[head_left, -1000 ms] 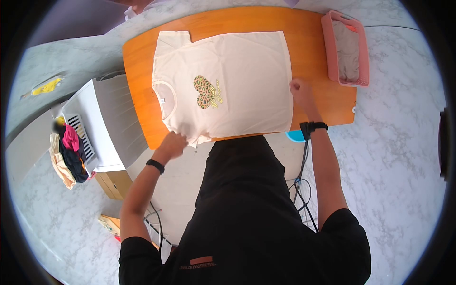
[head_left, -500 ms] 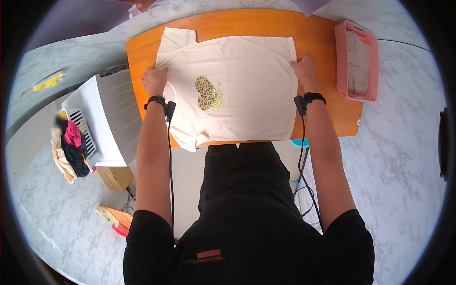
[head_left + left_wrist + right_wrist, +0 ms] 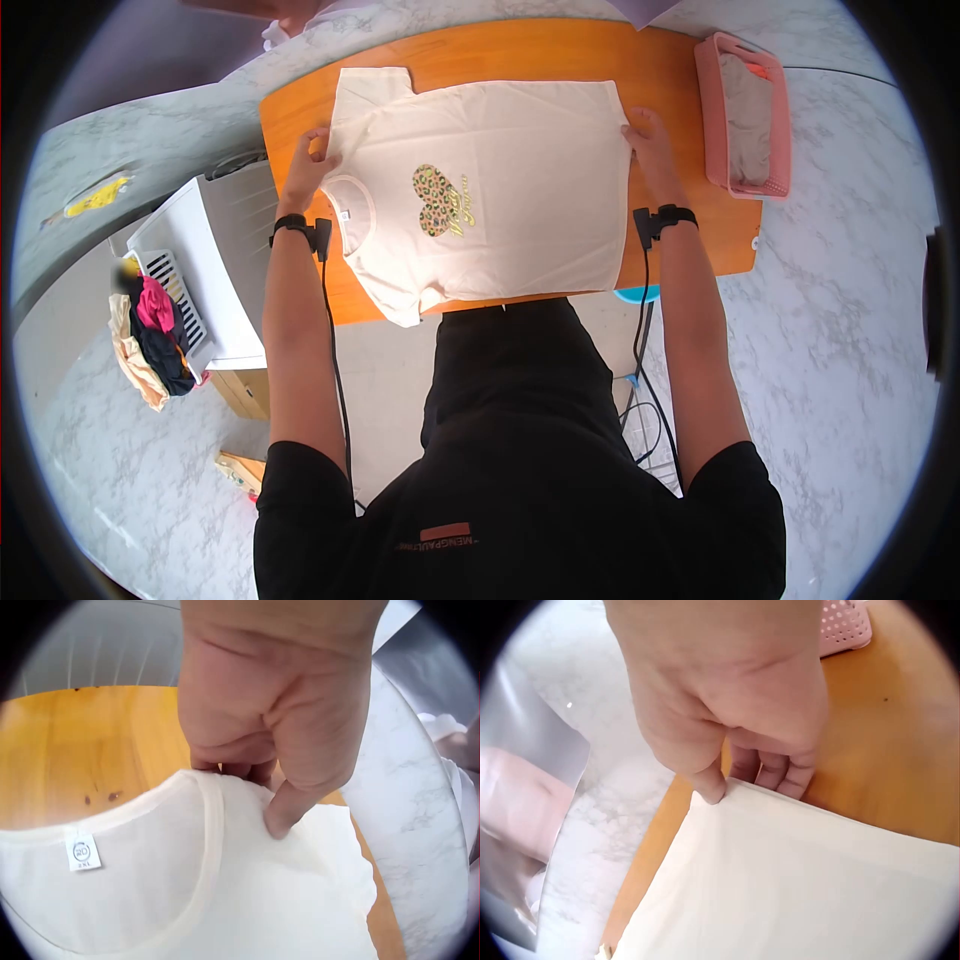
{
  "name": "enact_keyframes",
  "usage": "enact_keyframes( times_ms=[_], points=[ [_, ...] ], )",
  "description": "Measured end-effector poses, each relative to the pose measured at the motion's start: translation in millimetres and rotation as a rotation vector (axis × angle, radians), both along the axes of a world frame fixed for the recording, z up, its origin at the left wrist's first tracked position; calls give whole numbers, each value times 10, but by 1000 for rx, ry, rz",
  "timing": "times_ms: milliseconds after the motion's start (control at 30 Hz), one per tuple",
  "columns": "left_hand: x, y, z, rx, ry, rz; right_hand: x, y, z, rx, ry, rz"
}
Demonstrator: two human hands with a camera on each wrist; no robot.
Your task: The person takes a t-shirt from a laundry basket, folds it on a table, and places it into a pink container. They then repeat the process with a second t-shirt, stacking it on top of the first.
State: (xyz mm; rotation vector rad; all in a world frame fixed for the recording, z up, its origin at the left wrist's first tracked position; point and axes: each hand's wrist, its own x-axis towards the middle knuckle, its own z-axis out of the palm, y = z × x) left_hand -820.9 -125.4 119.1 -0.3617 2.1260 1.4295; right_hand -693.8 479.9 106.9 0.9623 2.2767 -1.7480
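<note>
A cream T-shirt (image 3: pixel 530 190) lies flat on the orange wooden table (image 3: pixel 560 48), its collar toward the left and its hem toward the right. A leopard-print heart (image 3: pixel 433 195) with gold lettering marks its front. At the shoulder beside the neckline, my left hand (image 3: pixel 306 168) pinches the cloth. In the left wrist view the thumb (image 3: pixel 278 822) lies on top, the other fingers go under the edge, and a white size label (image 3: pixel 82 852) shows inside the collar. My right hand (image 3: pixel 655 150) pinches the hem near its far corner, thumb (image 3: pixel 712 785) above and curled fingers partly hidden below.
A pink basket (image 3: pixel 712 125) holding folded grey cloth stands at the table's right end. Left of the table are a white cabinet (image 3: pixel 235 280) and a white basket (image 3: pixel 170 275) with clothes. Cables hang from both wrist cameras.
My left hand has gone from the near sleeve up to the far shoulder by the neckline. My right hand has slid along the hem toward its far corner. The shirt lies nearly the same.
</note>
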Motion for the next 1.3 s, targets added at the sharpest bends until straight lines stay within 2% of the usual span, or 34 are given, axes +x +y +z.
enact_keyframes(
  times_ms=[33,100,133,200,300,500,633,833,900,1000,1133,1233,1300],
  points=[
    [31,-8,1,3,-1,0,15,16,43,3,-1,0],
    [48,-24,2,216,104,-63,21,60,131,-206,19,114],
    [38,-107,-68,219,103,-61,30,76,127,-203,18,116],
    [19,-298,-282,142,35,-169,54,105,109,-184,-40,252],
    [16,-242,-157,100,-19,-112,55,64,153,-86,-36,262],
    [-15,-290,-18,98,63,-144,69,-25,409,60,-37,285],
    [-41,-291,34,66,95,-170,88,81,251,17,-56,296],
    [-97,-405,-102,94,-53,-190,128,42,172,-34,-108,244],
    [-137,-493,-194,316,-232,-166,126,-29,213,-39,-82,175],
    [-156,-482,-122,292,-308,-150,137,-24,206,-32,-98,172],
    [-160,-483,-35,221,-286,-157,156,-27,266,-13,-139,183],
    [-126,-477,24,196,-176,-101,161,-42,305,10,-132,174],
    [-85,-493,31,204,-88,-169,181,-15,308,61,-99,254]
  ],
)
